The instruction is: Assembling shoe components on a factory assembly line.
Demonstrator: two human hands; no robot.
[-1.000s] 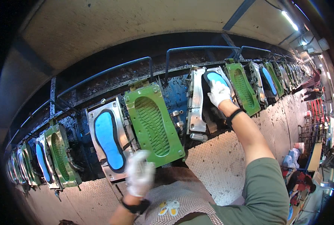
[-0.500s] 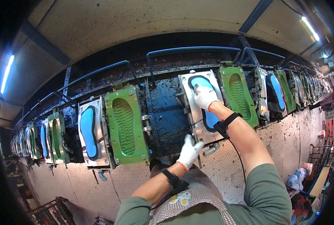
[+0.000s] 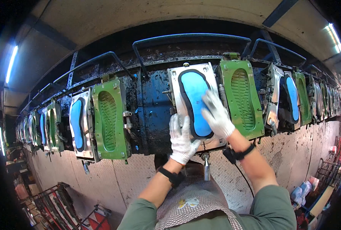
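Observation:
In front of me a blue insole [image 3: 195, 90] with a black rim lies in a silver metal mould half [image 3: 176, 76]. My right hand [image 3: 218, 115], in a white knitted glove, is over the insole's right side, fingers stretched out and slightly blurred; whether it touches the insole is unclear. My left hand [image 3: 182, 140], gloved alike, rests fingers spread against the lower left edge of that mould. Neither hand holds anything. Hinged beside the silver half on the right is a green mould half [image 3: 242, 97] with a ridged, sole-shaped hollow.
More opened moulds, such as a green half [image 3: 108, 119] and a blue insole [image 3: 77, 122], line the row to the left, others the right. A metal handle [image 3: 206, 168] juts toward me. Blue rails [image 3: 189, 36] run behind. Racks [image 3: 57, 207] stand on the floor lower left.
My right hand has moved off the insole's upper part toward its lower right side. My left hand has risen to the mould's left edge. The row has shifted slightly left in view.

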